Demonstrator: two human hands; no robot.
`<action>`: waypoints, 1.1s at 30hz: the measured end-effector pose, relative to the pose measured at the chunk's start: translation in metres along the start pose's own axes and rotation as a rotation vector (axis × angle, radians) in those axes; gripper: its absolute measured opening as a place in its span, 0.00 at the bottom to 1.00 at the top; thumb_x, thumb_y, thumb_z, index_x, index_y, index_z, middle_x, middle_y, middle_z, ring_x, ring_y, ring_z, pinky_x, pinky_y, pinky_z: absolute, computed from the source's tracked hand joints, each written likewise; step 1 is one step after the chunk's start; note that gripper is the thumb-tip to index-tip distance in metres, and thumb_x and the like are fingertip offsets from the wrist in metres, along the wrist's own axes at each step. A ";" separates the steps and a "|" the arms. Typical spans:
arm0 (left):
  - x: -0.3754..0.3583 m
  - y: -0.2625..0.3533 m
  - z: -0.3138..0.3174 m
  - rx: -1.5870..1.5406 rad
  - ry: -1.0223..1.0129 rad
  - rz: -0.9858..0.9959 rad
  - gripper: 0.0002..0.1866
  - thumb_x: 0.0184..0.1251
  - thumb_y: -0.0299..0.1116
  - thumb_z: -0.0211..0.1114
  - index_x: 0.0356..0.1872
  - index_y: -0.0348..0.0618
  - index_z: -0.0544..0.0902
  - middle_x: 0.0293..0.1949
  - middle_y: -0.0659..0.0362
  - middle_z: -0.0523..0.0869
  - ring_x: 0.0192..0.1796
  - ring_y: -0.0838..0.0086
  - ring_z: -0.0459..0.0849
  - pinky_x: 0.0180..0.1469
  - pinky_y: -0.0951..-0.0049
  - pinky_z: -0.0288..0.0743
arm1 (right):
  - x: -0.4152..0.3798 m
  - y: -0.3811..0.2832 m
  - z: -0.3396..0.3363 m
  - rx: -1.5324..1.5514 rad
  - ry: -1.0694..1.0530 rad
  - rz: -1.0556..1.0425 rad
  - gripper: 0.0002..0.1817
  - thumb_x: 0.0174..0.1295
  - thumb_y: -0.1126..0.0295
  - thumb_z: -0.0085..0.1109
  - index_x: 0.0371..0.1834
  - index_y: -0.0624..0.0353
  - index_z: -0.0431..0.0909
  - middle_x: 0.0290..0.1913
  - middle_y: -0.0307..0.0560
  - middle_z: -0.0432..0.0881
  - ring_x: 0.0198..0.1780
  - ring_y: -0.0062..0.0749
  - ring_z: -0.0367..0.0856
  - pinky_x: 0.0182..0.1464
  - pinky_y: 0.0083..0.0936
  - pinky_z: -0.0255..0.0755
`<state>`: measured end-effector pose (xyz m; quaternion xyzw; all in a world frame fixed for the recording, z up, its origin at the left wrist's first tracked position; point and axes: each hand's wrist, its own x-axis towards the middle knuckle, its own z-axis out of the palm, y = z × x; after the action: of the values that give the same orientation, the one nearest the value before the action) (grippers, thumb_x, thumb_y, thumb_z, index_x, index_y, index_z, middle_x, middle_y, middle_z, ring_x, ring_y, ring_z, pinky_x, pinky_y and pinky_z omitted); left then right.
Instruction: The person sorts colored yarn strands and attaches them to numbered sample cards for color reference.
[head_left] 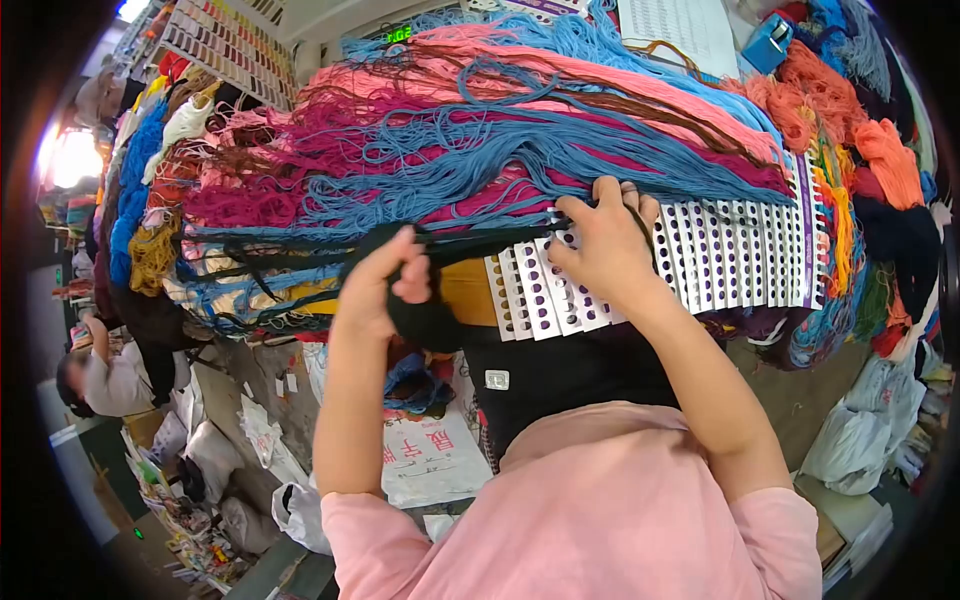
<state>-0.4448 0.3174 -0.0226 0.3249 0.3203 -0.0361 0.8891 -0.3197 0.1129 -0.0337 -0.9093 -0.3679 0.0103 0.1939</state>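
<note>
A hank of black yarn [425, 318] hangs from my left hand [372, 290], whose fingers are curled around it. Dark strands stretch from it across to my right hand [612, 250], with bent fingers closed on them; its fingertips are partly hidden. Beneath my right hand lies a row of overlapping white cards [700, 255] with punched holes along them. Just beyond both hands, long blue yarn [470, 150] and magenta yarn [250, 200] are spread over the table.
Pink yarn [600, 75] lies farther back, near a printed sheet [680, 35] and a blue device [768, 42]. A colour sample chart [225, 50] stands at the back left. Plastic bags [865, 425] sit on the floor at right. Another person [125, 380] is at far left.
</note>
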 end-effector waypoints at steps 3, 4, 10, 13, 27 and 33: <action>-0.021 0.034 -0.028 -0.096 0.030 0.113 0.13 0.62 0.37 0.45 0.18 0.48 0.64 0.12 0.70 0.62 0.11 0.89 0.57 0.13 0.88 0.52 | -0.001 0.005 0.007 -0.020 0.014 0.000 0.17 0.35 0.60 0.57 0.32 0.49 0.76 0.33 0.47 0.64 0.42 0.39 0.60 0.42 0.33 0.50; -0.030 0.048 -0.040 -0.117 0.078 0.180 0.14 0.63 0.37 0.44 0.17 0.48 0.63 0.12 0.69 0.62 0.11 0.89 0.57 0.13 0.88 0.53 | -0.002 0.005 0.009 -0.025 0.017 0.004 0.17 0.35 0.60 0.57 0.32 0.49 0.76 0.33 0.47 0.64 0.41 0.39 0.60 0.42 0.33 0.50; -0.086 0.130 -0.160 -0.228 0.481 0.634 0.07 0.60 0.30 0.47 0.34 0.38 0.71 0.22 0.64 0.74 0.17 0.87 0.64 0.21 0.87 0.62 | -0.007 0.004 0.013 -0.035 0.028 -0.007 0.18 0.35 0.59 0.58 0.34 0.49 0.75 0.34 0.47 0.64 0.40 0.38 0.60 0.42 0.33 0.51; -0.119 0.106 -0.146 -0.191 0.257 0.549 0.10 0.57 0.26 0.49 0.38 0.31 0.69 0.34 0.54 0.78 0.24 0.84 0.77 0.17 0.92 0.65 | -0.011 0.008 0.011 0.009 0.086 -0.041 0.20 0.37 0.59 0.59 0.37 0.50 0.74 0.36 0.47 0.64 0.41 0.38 0.60 0.44 0.34 0.50; -0.068 -0.109 0.107 0.077 -0.258 0.103 0.24 0.63 0.40 0.40 0.53 0.29 0.60 0.53 0.49 0.65 0.55 0.66 0.65 0.54 0.67 0.62 | -0.091 -0.014 -0.052 1.557 -0.368 0.436 0.04 0.48 0.77 0.53 0.25 0.67 0.75 0.18 0.38 0.72 0.19 0.16 0.70 0.23 0.13 0.66; -0.078 -0.121 0.109 -0.104 -0.224 0.072 0.23 0.62 0.38 0.42 0.51 0.28 0.63 0.48 0.51 0.70 0.49 0.70 0.70 0.52 0.72 0.63 | -0.104 0.001 -0.053 1.845 -0.453 0.439 0.05 0.49 0.77 0.50 0.26 0.68 0.75 0.19 0.44 0.75 0.18 0.19 0.70 0.21 0.13 0.63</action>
<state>-0.4803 0.1457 0.0197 0.2833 0.2084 -0.0236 0.9358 -0.3862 0.0235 0.0018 -0.4250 -0.0661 0.5049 0.7484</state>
